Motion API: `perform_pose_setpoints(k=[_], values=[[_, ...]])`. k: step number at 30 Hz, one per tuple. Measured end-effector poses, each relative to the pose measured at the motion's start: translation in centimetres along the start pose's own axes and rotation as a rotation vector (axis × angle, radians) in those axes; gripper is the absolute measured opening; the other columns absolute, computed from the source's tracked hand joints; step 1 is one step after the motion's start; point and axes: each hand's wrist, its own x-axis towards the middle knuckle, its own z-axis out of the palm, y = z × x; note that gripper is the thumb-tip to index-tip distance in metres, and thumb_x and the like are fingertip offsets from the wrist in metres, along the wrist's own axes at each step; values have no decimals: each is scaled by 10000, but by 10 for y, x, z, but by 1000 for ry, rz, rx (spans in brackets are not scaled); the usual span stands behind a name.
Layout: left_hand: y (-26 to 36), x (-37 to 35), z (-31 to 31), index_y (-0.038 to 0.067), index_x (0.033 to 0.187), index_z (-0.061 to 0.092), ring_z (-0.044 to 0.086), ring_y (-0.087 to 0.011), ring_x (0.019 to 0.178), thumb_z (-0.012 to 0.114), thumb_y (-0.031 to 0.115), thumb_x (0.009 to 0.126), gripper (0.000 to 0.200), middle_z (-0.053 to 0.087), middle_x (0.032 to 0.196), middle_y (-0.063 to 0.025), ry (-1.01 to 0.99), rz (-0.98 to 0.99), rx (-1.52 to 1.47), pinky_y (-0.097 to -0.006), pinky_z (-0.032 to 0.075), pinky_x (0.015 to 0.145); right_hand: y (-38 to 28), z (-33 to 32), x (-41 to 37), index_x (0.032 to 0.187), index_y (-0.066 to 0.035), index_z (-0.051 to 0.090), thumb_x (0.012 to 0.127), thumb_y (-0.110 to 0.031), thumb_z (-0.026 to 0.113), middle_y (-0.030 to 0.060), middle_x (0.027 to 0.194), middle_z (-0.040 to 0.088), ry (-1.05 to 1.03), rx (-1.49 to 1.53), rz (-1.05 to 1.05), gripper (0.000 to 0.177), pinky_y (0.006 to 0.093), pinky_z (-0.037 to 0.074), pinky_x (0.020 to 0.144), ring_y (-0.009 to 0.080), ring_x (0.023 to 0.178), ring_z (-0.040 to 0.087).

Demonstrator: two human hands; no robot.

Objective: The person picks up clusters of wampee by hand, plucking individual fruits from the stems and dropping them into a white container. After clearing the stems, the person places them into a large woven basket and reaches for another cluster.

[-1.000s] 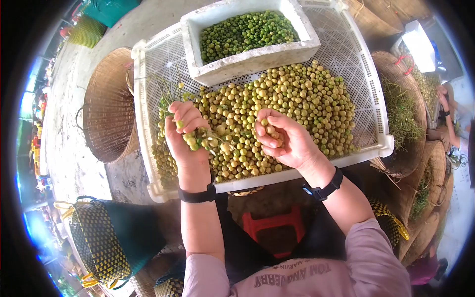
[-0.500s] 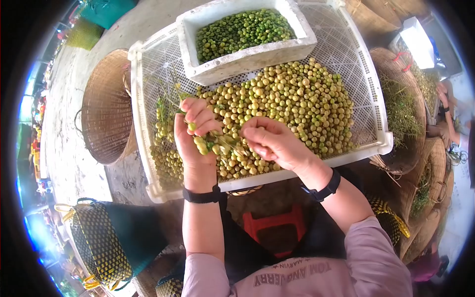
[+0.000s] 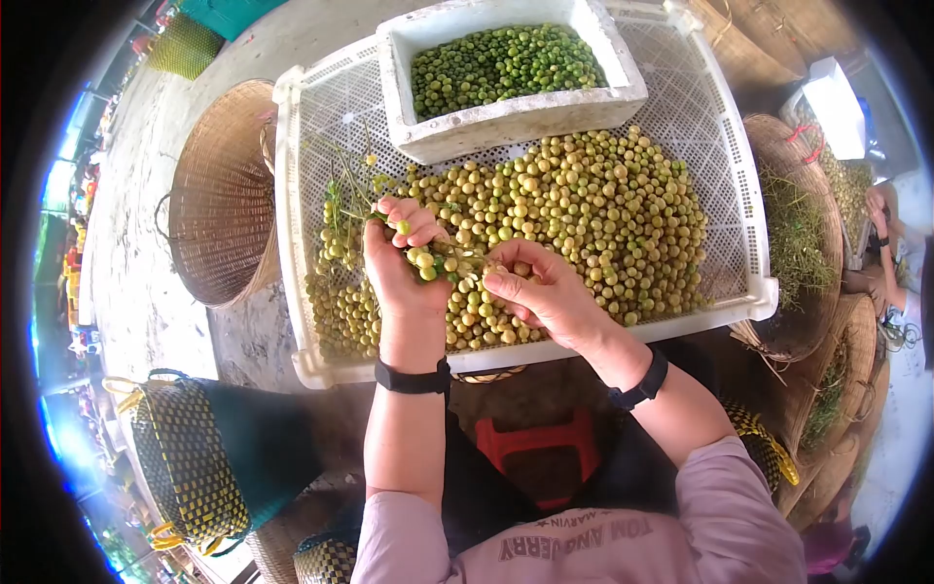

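My left hand (image 3: 397, 268) grips a stemmed cluster of small yellow-green fruit (image 3: 428, 258) above a white perforated plastic tray (image 3: 705, 136). My right hand (image 3: 541, 290) is closed against the cluster's right end, fingers pinching fruit on it. A large heap of loose yellow-green fruit (image 3: 593, 209) fills the tray's middle and front. Stemmed bunches (image 3: 341, 209) lie at the tray's left. A white foam box (image 3: 516, 117) holding greener fruit (image 3: 506, 63) stands on the tray's far side. Both wrists wear black bands.
An empty woven basket (image 3: 219, 195) lies left of the tray. Baskets of green stems (image 3: 793, 238) stand at the right, near another person's hand (image 3: 880, 209). A yellow-black woven bag (image 3: 190, 467) sits at lower left. A red stool (image 3: 530, 448) is under the tray's front edge.
My right hand has moved left from holding loose fruit in its palm to pinching the cluster in my left hand. The view has shifted slightly right.
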Motion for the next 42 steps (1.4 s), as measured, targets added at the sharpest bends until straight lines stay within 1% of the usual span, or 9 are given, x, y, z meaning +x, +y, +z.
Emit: perform_pose_setpoints(k=[9,15,27,29,31,32,33,35,42], values=[[5,1,7,94,818,503,414,-48,536,329,203,982,262,452,675,31,153,87,-121,-184,395,485,-6,-6,-1,898,-133,555,916,-257,613,-18,789,564,-137,238,116,138,146,268,397,15,535,420],[-17,-5,4,138,845,479,406,-53,576,326,218,995,229,461,707,50,179,205,308,-193,379,525,0,5,3,923,-51,612,909,-255,641,-44,725,552,83,-202,-64,207,175,349,470,14,553,458],[0,3,0,98,861,490,411,-68,567,299,223,1001,268,473,707,17,154,28,-72,-211,406,508,-13,-19,1,984,-66,569,912,-237,603,-17,759,544,-27,-13,121,188,150,270,398,8,544,425],[1,1,4,99,862,484,413,-78,562,299,218,999,259,470,705,8,201,131,-1,-211,410,503,-24,-30,3,982,-64,572,904,-202,593,-13,804,552,162,-142,-1,160,164,313,422,15,561,443],[-2,1,-3,92,892,465,451,-89,599,270,213,999,253,480,732,-3,85,184,204,-230,443,546,-34,-44,9,998,-82,582,897,-166,578,23,895,598,345,-719,-296,132,231,425,548,76,680,536],[-7,0,-2,94,894,458,452,-93,615,276,212,999,241,475,741,-5,110,217,284,-235,442,558,-29,-46,17,991,-99,599,895,-177,587,47,1000,626,415,-813,-503,124,331,442,762,173,872,582],[-14,-3,-2,96,895,452,452,-96,630,282,210,999,229,470,750,-6,136,248,363,-239,442,570,-28,-47,19,991,-99,599,895,-177,587,47,1000,626,414,-815,-502,124,331,442,762,173,872,582],[-25,-6,2,102,913,460,457,-96,650,322,210,995,194,471,768,-3,203,268,470,-249,446,608,-32,-41,21,971,-115,615,892,-209,604,56,1088,628,620,-1406,-878,123,368,386,879,222,1009,561],[-39,-11,4,108,925,499,484,-111,685,403,296,1002,225,499,790,-1,255,289,636,-267,464,639,-18,6,12,852,-93,609,776,-254,745,65,914,527,319,-1266,-835,224,387,406,794,262,907,516]])
